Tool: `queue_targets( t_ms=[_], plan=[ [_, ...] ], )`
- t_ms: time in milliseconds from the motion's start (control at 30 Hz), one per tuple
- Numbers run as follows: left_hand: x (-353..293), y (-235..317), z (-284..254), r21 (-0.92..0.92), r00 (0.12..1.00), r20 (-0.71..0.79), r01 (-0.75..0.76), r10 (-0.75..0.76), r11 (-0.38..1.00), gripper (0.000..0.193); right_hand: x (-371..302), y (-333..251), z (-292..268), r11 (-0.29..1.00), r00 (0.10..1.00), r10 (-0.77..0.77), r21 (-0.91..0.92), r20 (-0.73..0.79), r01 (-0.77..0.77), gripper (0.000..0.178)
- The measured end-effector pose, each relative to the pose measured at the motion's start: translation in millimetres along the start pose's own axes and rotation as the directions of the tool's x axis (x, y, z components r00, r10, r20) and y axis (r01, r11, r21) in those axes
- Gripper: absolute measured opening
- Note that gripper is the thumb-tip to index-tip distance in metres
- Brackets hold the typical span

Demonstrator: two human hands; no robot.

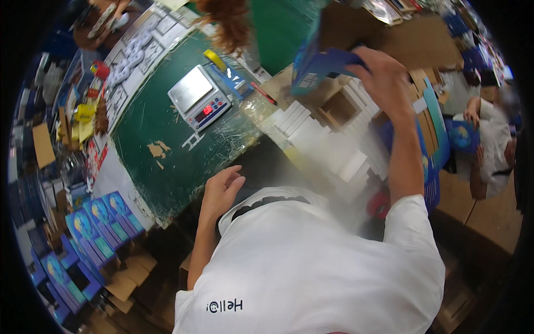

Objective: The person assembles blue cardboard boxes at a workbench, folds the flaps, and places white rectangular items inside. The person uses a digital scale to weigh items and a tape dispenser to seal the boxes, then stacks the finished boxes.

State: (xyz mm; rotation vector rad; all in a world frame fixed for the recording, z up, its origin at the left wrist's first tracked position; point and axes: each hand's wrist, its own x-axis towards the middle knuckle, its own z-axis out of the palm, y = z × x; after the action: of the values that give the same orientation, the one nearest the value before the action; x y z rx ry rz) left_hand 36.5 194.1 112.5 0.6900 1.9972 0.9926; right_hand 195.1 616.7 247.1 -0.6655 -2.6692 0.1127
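My right hand is closed on the edge of a blue printed cardboard box. The box is tilted, with its brown inside showing, above a pile of flat white boxes. Near my waist, in front of the table edge, my left hand hangs with its fingers stretched out and nothing in it. A digital scale with a lit red display stands on the green table, beyond my left hand.
A yellow tape roll and a red cutter lie past the scale. Blue printed boxes stand at the lower left. At the far right, another person handles a blue package. Reddish-brown hair shows at the top.
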Motion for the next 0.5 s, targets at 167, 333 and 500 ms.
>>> queue_targets(
  t_ms=[167,333,500],
  plan=[
    [-5,18,-9,-0.33,0.973,0.226,0.042,0.035,0.943,0.042,-41,-39,-115,0.966,0.998,0.056,0.256,-0.037,-0.045,0.026],
    [-27,50,-35,-0.48,0.711,0.495,-0.256,0.5,0.839,0.053,-69,-57,-159,0.764,0.984,0.153,0.643,-0.088,-0.061,0.035],
    [-59,63,-82,-0.966,0.905,-0.064,-0.163,0.42,0.203,0.077,-66,-133,-19,0.613,0.963,-0.029,0.757,-0.266,0.228,0.042]
  ],
)
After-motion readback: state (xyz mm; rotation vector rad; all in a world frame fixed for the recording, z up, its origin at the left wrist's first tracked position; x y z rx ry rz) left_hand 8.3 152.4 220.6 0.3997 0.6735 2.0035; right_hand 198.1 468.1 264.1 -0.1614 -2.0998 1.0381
